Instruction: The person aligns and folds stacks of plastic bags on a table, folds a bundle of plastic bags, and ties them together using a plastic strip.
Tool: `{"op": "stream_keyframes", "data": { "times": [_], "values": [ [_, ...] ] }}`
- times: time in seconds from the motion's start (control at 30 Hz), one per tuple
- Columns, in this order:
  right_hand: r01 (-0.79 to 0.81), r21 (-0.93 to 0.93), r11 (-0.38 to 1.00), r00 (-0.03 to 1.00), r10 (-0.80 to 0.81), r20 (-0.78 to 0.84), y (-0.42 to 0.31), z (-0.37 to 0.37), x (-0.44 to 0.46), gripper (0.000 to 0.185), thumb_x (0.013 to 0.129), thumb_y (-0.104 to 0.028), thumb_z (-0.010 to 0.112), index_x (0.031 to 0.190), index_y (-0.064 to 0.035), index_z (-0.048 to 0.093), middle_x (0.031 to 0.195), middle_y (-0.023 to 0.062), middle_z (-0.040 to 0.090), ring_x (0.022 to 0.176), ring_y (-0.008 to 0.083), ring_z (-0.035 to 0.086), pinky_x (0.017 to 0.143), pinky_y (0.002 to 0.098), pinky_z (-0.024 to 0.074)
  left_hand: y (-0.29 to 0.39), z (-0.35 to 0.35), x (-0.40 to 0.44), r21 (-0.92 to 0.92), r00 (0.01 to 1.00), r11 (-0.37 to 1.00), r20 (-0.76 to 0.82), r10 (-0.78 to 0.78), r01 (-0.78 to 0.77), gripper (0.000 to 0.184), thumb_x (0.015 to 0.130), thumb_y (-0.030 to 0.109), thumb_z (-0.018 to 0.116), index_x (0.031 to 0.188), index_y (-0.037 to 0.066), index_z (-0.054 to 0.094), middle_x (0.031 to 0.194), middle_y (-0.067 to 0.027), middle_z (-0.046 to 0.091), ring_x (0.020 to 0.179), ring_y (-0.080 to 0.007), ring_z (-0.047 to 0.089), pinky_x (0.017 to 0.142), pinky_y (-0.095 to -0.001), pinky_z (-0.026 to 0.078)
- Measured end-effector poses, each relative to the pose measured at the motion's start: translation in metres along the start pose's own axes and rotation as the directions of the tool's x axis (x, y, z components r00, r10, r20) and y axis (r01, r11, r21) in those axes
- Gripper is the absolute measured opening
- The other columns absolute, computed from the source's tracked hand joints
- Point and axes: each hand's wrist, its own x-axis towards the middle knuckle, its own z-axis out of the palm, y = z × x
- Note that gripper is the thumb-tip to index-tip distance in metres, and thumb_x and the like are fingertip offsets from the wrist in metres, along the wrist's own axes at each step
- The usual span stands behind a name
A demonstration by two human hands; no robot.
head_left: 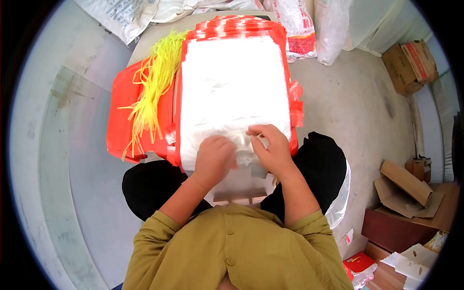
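A thick stack of white sheets with red edges, which look like plastic bags (232,87), lies in front of me between my knees. At its near edge, my left hand (215,157) is closed, its fingers curled and slightly blurred; what they hold, if anything, is hidden. Beside it, my right hand (273,150) is bent over the near right corner with thumb and forefinger apart. Between the two hands shows a crumpled, shiny, see-through patch of plastic (245,150). I cannot tell whether it is loose or part of the top bag.
Left of the stack, a bundle of yellow strips (157,92) rests on a red pile (126,111). White sacks (295,24) stand behind. Cardboard boxes (411,67) are at the back right. Opened cardboard (408,191) lies at the right, and a red packet (360,262) is on the floor.
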Motion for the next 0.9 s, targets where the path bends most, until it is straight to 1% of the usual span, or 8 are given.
{"op": "stream_keyframes", "data": {
  "times": [0.03,0.13,0.27,0.4,0.5,0.6,0.8,0.9],
  "values": [
    [-0.001,0.01,1.0,1.0,0.0,0.025,0.0,-0.003,-0.003,0.022,0.085,-0.006,0.072,0.106,-0.0069,0.074,0.102,0.0118,0.074,0.1,0.0334,0.069,0.086,0.0421,0.056,-0.001,-0.001,0.002,-0.019,0.999,0.999,0.016,-0.04,0.04,0.021,0.076,0.004,0.078,0.095,0.006,0.07,0.097,-0.0081,0.071,0.098,-0.0321,0.067,0.084,-0.0439,0.052],
    [0.243,-0.046,0.969,0.949,-0.227,0.217,-0.006,-0.009,-0.008,0.016,0.081,-0.008,0.076,0.097,-0.0079,0.074,0.099,0.0102,0.074,0.093,0.0315,0.069,0.082,0.0406,0.0569,0.0,-0.001,0.007,-0.045,0.987,0.987,0.042,-0.154,0.156,0.018,0.08,0.004,0.078,0.095,0.005,0.069,0.091,-0.0102,0.07,0.09,-0.0343,0.066,0.079,-0.0445,0.052],
    [0.445,-0.178,0.878,0.88,-0.392,0.269,-0.006,-0.008,-0.006,0.023,0.074,-0.003,0.075,0.097,-0.0059,0.073,0.11,0.0079,0.072,0.104,0.0304,0.066,0.09,0.043,0.054,0.003,0.002,0.011,-0.036,0.959,0.959,0.021,-0.282,0.283,0.014,0.084,0.005,0.077,0.096,0.004,0.07,0.087,-0.0105,0.069,0.087,-0.0339,0.065,0.076,-0.0437,0.052],
    [0.43,-0.278,0.859,0.892,-0.356,0.28,0.002,-0.007,-0.007,0.028,0.074,-0.002,0.074,0.102,-0.0032,0.073,0.12,0.0079,0.069,0.115,0.0305,0.062,0.098,0.0449,0.0503,0.005,0.007,0.014,-0.059,0.908,0.906,0.024,-0.418,0.418,0.017,0.085,0.007,0.078,0.1,0.004,0.07,0.095,-0.0121,0.069,0.088,-0.0325,0.067,0.078,-0.0418,0.053],
    [0.433,-0.312,0.846,0.891,-0.351,0.287,0.008,-0.004,-0.006,0.03,0.078,-0.003,0.071,0.107,-0.0025,0.072,0.124,0.008,0.069,0.118,0.0298,0.061,0.1,0.0445,0.0493,0.001,0.006,0.01,-0.054,0.948,0.946,0.003,-0.319,0.319,0.027,0.084,0.009,0.079,0.109,0.005,0.071,0.108,-0.0129,0.069,0.093,-0.0315,0.068,0.082,-0.0416,0.054],
    [0.444,-0.355,0.823,0.891,-0.362,0.275,0.015,0.0,-0.006,0.029,0.081,-0.003,0.068,0.11,-0.0024,0.072,0.124,0.0074,0.069,0.117,0.0296,0.061,0.1,0.0437,0.0498,-0.003,0.001,0.002,0.126,0.994,0.989,0.063,-0.087,0.079,0.036,0.082,0.01,0.08,0.118,0.007,0.07,0.123,-0.0125,0.067,0.103,-0.0318,0.067,0.089,-0.0425,0.054],
    [0.426,-0.359,0.83,0.9,-0.348,0.263,0.017,0.001,-0.007,0.03,0.083,-0.003,0.067,0.113,-0.002,0.072,0.125,0.0072,0.069,0.117,0.0297,0.061,0.099,0.0425,0.051,0.002,-0.007,-0.001,0.24,0.994,0.971,0.104,-0.017,-0.009,0.046,0.076,0.005,0.077,0.121,0.009,0.072,0.13,-0.0116,0.063,0.114,-0.0336,0.062,0.096,-0.0451,0.05],
    [0.438,-0.375,0.817,0.896,-0.361,0.26,0.017,0.0,-0.005,0.031,0.084,-0.004,0.066,0.114,-0.0026,0.072,0.124,0.0073,0.07,0.117,0.0298,0.062,0.099,0.0419,0.0513,-0.001,-0.003,0.0,0.269,0.996,0.963,0.092,-0.012,-0.013,0.048,0.074,0.001,0.074,0.121,0.009,0.072,0.127,-0.0116,0.064,0.11,-0.0332,0.064,0.094,-0.0451,0.05]
  ]
}}
